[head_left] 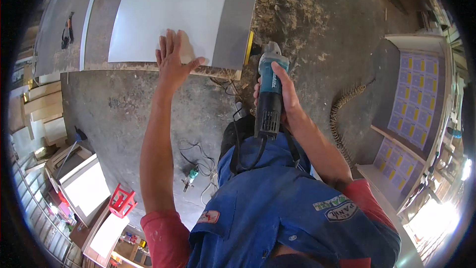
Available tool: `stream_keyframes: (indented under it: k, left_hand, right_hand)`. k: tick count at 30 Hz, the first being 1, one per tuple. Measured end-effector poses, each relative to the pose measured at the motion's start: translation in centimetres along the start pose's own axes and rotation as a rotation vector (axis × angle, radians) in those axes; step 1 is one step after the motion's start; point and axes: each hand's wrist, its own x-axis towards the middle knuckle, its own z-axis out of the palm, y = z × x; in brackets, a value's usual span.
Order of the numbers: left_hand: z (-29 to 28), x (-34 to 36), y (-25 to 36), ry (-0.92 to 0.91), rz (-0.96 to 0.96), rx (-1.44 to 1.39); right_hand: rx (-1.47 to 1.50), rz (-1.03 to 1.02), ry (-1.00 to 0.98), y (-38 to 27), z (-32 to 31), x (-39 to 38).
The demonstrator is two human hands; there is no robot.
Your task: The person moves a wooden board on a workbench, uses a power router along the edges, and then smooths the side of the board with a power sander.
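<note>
My left hand [174, 57] lies with fingers spread on the near edge of a white board [166, 7], which rests on a worn grey-brown worktop [99, 30]. My right hand [288, 89] grips a teal and black angle grinder [269, 104] upright in the view, its thumb on the teal body and its metal head pointing away from me. The grinder's black cord [255, 159] loops down over my blue overalls. A yellow strip [248, 48] shows at the worktop's right edge, left of the grinder's head.
An orange-black tool [67, 32] lies on the worktop. A coiled hose [342, 104] runs along the floor at right, beside panels covered in small printed sheets [414, 97]. A red stool [121, 201], stacked wood pieces [47, 106] and a small teal tool with cables [192, 173] are lower left.
</note>
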Motion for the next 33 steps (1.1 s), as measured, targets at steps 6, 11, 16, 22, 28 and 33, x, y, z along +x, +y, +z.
stream_keyframes:
  k: [6,11,16,22,28,33]
  left_hand:
    - [-0.3,0.2,0.1,-0.01,0.013,0.013]
    - [-1.1,0.7,1.6,-0.051,-0.042,0.01]
    - [2.0,0.4,12.0,0.008,0.409,0.072]
    - [5.3,8.3,14.3,0.073,0.383,0.168]
    - [5.7,19.4,18.4,0.119,0.378,0.153]
    - [5.7,27.3,18.0,0.221,0.319,0.183]
  right_hand:
    - [0.026,0.048,-0.011,5.9,-2.9,-1.5]
    - [0.155,0.042,0.046,7.8,-6.1,-3.1]
    - [0.342,-0.066,0.168,5.8,-9.7,-5.0]
    - [0.498,-0.233,0.302,0.7,-13.5,-6.2]
    - [0.679,-0.312,0.235,-7.6,-18.3,-6.1]
    - [0.7,-0.411,0.253,-16.2,-19.7,-5.3]
